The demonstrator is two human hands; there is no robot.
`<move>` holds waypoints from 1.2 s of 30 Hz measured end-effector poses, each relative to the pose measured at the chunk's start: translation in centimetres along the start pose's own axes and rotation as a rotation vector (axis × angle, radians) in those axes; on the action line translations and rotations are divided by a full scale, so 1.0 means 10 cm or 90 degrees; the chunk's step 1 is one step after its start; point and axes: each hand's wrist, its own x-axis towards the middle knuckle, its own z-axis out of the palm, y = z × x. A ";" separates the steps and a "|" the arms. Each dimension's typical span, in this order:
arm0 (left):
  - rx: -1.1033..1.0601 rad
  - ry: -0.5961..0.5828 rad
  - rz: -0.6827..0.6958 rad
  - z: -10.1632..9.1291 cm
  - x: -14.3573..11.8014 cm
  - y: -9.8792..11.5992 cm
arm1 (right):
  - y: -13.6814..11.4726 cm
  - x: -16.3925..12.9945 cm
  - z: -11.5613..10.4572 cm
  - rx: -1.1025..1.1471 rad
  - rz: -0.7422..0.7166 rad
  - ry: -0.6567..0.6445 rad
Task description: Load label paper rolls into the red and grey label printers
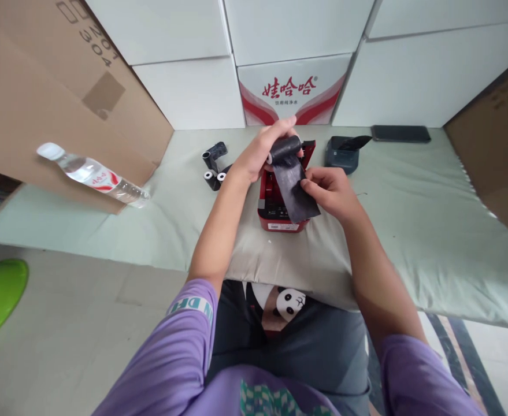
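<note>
My left hand point(275, 141) is wrapped round a roll of thin black ribbon point(285, 149) with a pale core. A strip of the ribbon hangs down from the roll, and my right hand point(329, 188) pinches its right edge between thumb and fingers. Directly below both hands stands a red and black device point(282, 226), which looks like a small label printer, its lid raised. The hanging strip hides part of its inside. Left of my left forearm lie several small black rolls point(211, 180) with white cores, one partly unwound.
Beyond my right hand sits a dark blue-grey device point(343, 155) with a black strip, and a black phone-like slab point(401, 134) behind it. A water bottle point(102, 178) is at left. White cartons point(188, 95) line the back; brown cardboard point(63, 104) flanks the cloth-covered table point(431, 231).
</note>
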 end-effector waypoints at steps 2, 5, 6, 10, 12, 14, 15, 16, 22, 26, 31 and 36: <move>-0.027 0.015 0.009 0.01 0.03 -0.01 | 0.02 -0.02 0.03 -0.005 -0.004 0.028; 0.006 0.040 0.023 0.01 0.03 -0.02 | 0.01 -0.03 0.06 0.001 0.011 0.049; 0.029 0.043 0.025 0.01 0.01 -0.01 | 0.01 -0.02 0.07 0.010 0.015 0.052; 0.145 0.029 0.017 -0.05 -0.11 0.07 | 0.02 -0.01 0.08 0.050 0.007 0.055; 0.180 0.004 0.016 -0.09 -0.16 0.11 | 0.04 0.00 0.09 0.059 0.002 0.055; 0.202 -0.030 0.015 -0.14 -0.19 0.12 | 0.06 -0.01 0.09 0.058 0.004 0.051; 0.208 -0.047 0.013 -0.16 -0.20 0.12 | 0.07 -0.01 0.09 0.056 0.005 0.048; 0.214 -0.063 0.009 -0.17 -0.21 0.12 | 0.07 -0.01 0.08 0.054 0.004 0.044; 0.242 -0.116 -0.052 -0.17 -0.20 0.11 | 0.12 -0.03 0.07 0.035 -0.022 0.003; 0.287 -0.148 -0.049 -0.14 -0.19 0.09 | 0.23 -0.01 0.02 0.019 -0.057 0.103; 0.399 -0.175 -0.051 -0.11 -0.15 0.05 | 0.49 0.08 -0.20 -0.098 0.016 0.411; 0.459 -0.233 -0.045 -0.03 -0.12 0.03 | 0.87 0.14 -0.42 -0.202 0.092 0.514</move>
